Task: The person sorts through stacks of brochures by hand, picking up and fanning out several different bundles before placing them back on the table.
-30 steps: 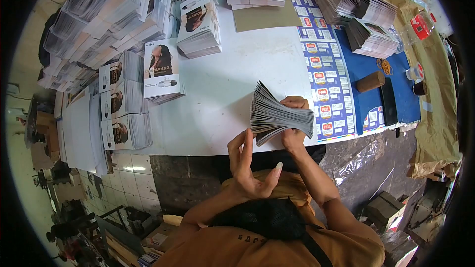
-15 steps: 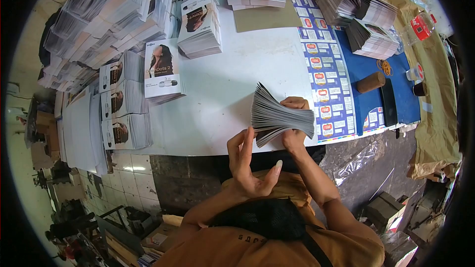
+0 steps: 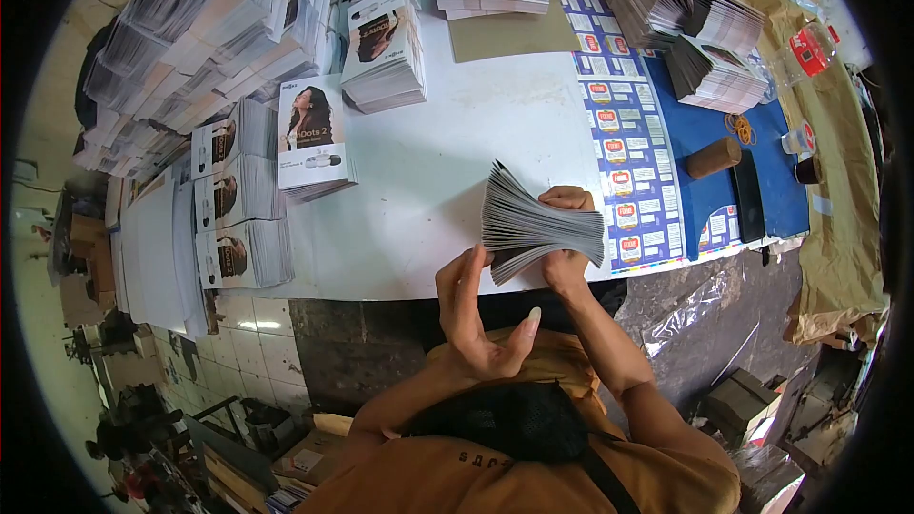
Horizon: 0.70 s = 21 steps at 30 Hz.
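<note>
A fanned stack of printed leaflets is held above the near edge of the white table, its many grey-white paper edges facing up. My right hand grips the stack at its right end, fingers curled over the far side and thumb on the near side. At the left end, my left hand has its thumb stretched away and its fingers extended. Its fingertips reach the lower left corner of the stack, where some are partly hidden behind the paper. Nothing is gripped between that thumb and the fingers.
Several stacks of leaflets with a long-haired figure on the cover stand at left, beside a high pile of bundles. On the right lie a printed sheet, a brown cylinder, rubber bands and a plastic bottle.
</note>
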Available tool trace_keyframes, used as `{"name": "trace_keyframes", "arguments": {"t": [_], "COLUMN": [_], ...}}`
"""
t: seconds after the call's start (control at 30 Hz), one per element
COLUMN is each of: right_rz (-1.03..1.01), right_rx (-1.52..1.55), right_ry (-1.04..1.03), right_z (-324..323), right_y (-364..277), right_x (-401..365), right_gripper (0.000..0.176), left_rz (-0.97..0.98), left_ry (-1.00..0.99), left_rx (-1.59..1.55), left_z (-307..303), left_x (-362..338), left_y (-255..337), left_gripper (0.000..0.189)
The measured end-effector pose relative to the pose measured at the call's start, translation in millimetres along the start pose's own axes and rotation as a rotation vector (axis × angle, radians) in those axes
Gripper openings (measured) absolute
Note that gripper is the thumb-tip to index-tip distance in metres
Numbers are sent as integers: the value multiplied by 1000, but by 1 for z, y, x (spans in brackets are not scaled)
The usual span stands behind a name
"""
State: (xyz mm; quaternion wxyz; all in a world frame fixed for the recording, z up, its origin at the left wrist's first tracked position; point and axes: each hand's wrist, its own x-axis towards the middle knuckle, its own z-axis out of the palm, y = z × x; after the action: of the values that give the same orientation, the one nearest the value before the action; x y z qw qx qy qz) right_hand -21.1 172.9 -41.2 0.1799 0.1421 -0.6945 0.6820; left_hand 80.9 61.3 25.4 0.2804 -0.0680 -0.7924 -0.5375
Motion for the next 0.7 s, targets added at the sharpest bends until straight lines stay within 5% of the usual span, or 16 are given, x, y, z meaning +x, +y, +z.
{"name": "trace_keyframes", "arguments": {"t": [0.43,0.7], "right_rz": [52,24], "right_rx": [61,38], "right_ry": [24,6], "right_z": [1,0], "right_y": [1,2], "right_x": [-1,-2], "right_gripper": [19,21], "left_rz": [7,-46], "left_ry": [16,-35], "left_rx": [-161,-90], "left_z": [4,2], "left_x": [-3,-2], "left_y": [-6,-2], "left_gripper": [66,89]}}
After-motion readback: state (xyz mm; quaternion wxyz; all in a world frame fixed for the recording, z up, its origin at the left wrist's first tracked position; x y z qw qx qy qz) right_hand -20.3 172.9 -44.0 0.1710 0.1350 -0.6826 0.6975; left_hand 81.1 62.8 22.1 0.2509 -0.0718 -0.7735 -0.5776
